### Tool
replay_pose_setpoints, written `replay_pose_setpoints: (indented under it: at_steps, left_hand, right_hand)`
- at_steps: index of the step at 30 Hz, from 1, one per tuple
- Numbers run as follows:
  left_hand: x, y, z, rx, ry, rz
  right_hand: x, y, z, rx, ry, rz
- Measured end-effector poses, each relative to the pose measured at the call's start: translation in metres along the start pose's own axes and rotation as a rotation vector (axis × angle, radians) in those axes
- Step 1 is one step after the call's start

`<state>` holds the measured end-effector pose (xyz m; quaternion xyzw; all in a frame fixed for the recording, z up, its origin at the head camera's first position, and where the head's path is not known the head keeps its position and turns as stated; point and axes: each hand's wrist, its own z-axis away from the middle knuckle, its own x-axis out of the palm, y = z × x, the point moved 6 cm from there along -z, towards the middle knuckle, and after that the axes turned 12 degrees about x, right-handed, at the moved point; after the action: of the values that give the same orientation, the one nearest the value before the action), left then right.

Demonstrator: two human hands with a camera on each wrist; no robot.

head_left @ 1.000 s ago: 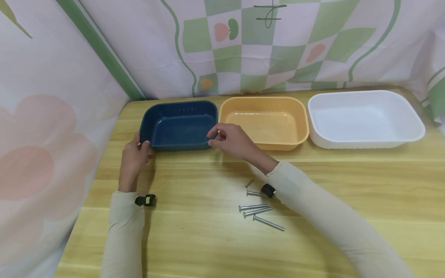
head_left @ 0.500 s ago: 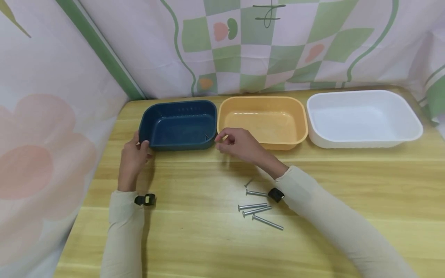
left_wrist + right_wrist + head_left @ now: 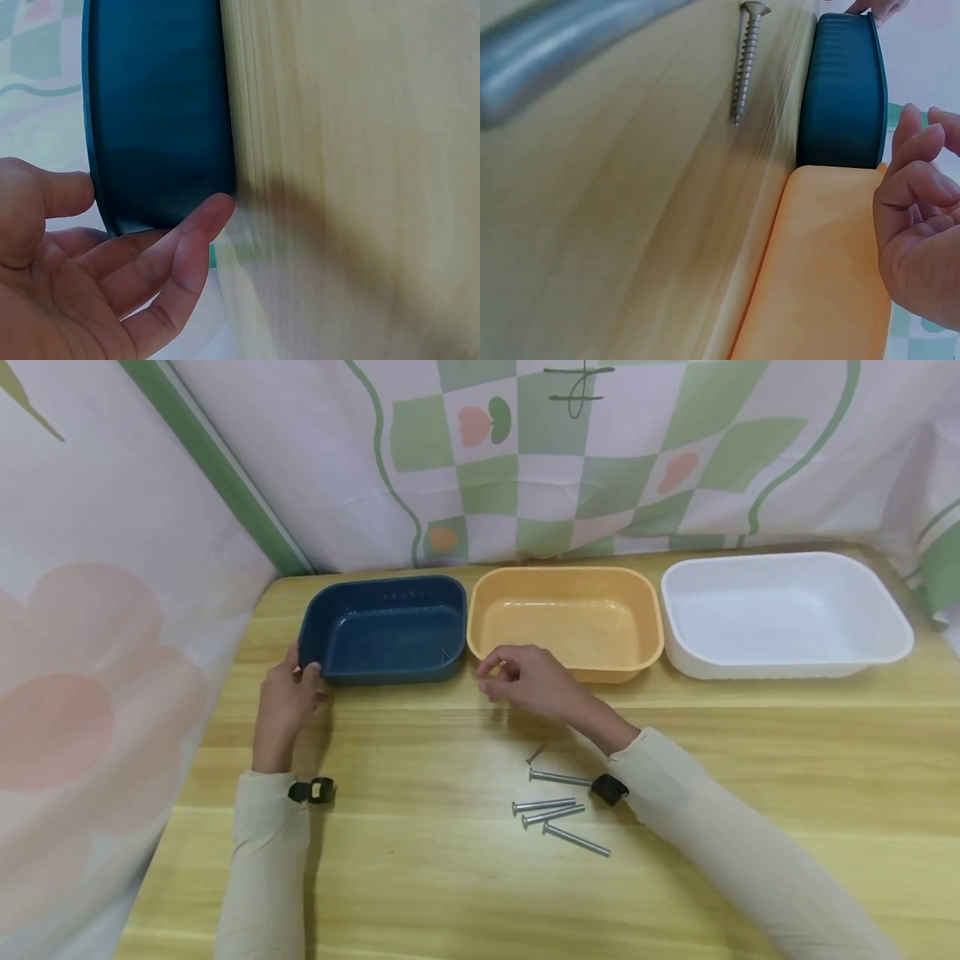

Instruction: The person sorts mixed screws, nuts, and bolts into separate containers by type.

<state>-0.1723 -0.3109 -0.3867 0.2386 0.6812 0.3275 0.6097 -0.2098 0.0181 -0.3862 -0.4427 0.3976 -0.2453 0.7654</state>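
Note:
My left hand [image 3: 287,710] holds the near left corner of a dark blue bin [image 3: 375,677], thumb on the rim and fingers against the outer wall [image 3: 161,150]. By the front corner of the yellow bin [image 3: 600,675], my right hand [image 3: 536,681] hangs with loosely bent fingers and nothing between them. Inside the blue bin, near its right end, lies a tiny thin metal piece [image 3: 445,654], too small to make out. A small screw [image 3: 748,60] rests on the table below my right hand. Several long silver bolts [image 3: 576,839] lie nearer to me.
To the right of the yellow bin stands a white bin [image 3: 787,670]; all three line the back of the wooden table [image 3: 420,860]. Behind them hangs a patterned cloth [image 3: 555,485], and another cloth [image 3: 90,693] covers the left side.
My right hand has let go of a small item over the blue bin's right corner and drawn back to the right, toward me. The left hand has stayed on the bin.

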Motion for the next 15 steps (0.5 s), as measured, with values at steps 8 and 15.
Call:
replay_pose_setpoints:
  at_steps: [8,15]
  left_hand:
    - [0.000,0.001,-0.001,0.005,0.000,0.001]
    - [-0.001,0.001,0.001,-0.010,-0.005,-0.004]
  right_hand:
    - [-0.006,0.007,0.007,0.001,-0.013,0.003]
    - [-0.011,0.014,0.013,0.013,-0.024,0.016]
